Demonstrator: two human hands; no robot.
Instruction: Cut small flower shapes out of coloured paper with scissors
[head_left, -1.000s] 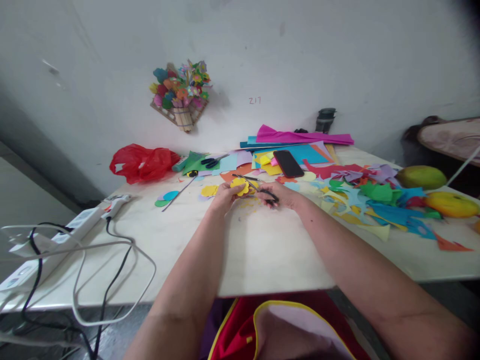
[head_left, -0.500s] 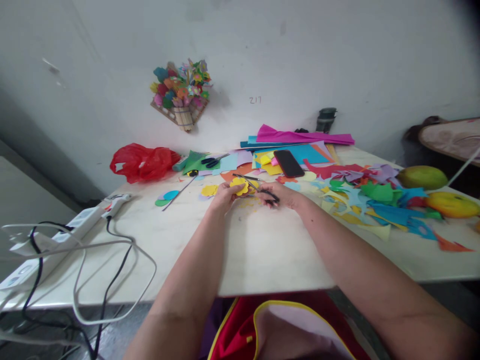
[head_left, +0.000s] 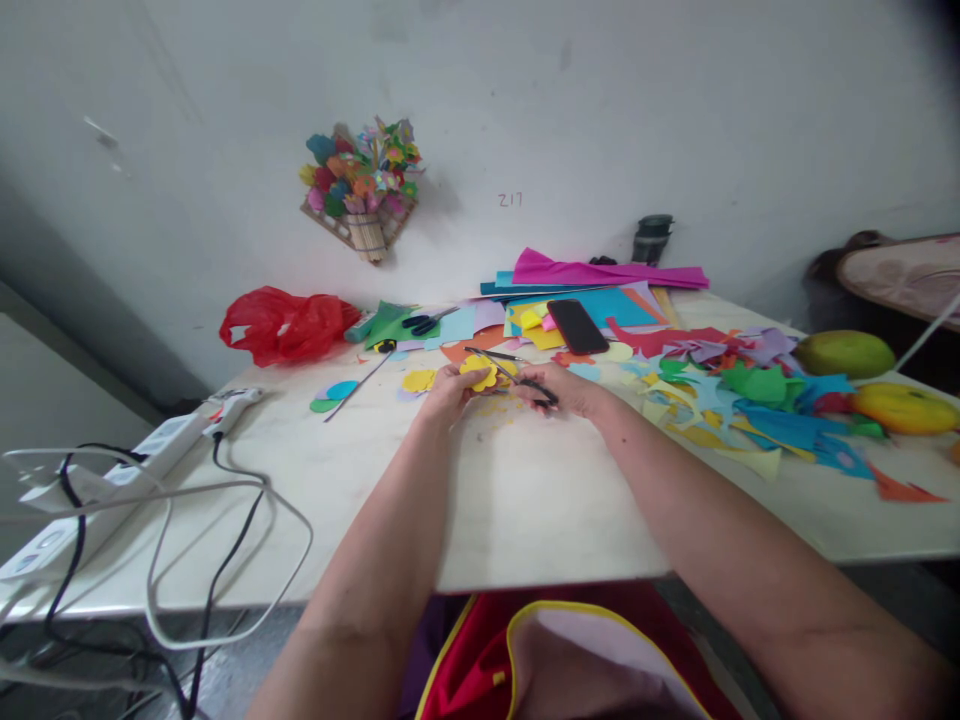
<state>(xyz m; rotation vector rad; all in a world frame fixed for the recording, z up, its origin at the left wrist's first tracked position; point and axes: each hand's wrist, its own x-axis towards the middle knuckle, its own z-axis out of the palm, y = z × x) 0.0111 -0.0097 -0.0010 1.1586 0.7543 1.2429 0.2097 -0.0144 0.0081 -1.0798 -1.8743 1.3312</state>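
Note:
My left hand [head_left: 451, 388] pinches a yellow paper flower [head_left: 480, 371] with a scalloped edge, just above the table's middle. In my right hand [head_left: 559, 385] is a pair of scissors [head_left: 541, 392] with dark handles, its blades at the flower's right side. Whether the blades are biting into the paper is too small to tell. More yellow paper cutouts [head_left: 418, 381] lie to the left of my left hand. Small yellow snippets [head_left: 499, 408] are scattered on the white table [head_left: 517, 500] under the hands. A pen [head_left: 504, 355] lies just behind them.
At the back are a phone [head_left: 577, 327], paper sheets [head_left: 622, 305], dark-handled scissors [head_left: 421, 323] and a red plastic bag [head_left: 285, 325]. Paper scraps [head_left: 750, 400] and mangoes [head_left: 904, 408] spread over the right. A power strip [head_left: 150, 450] with looping cables [head_left: 247, 500] occupies the left.
The scissors' handles have drawn slightly closer together in my right hand. My left hand and the yellow flower stay in place.

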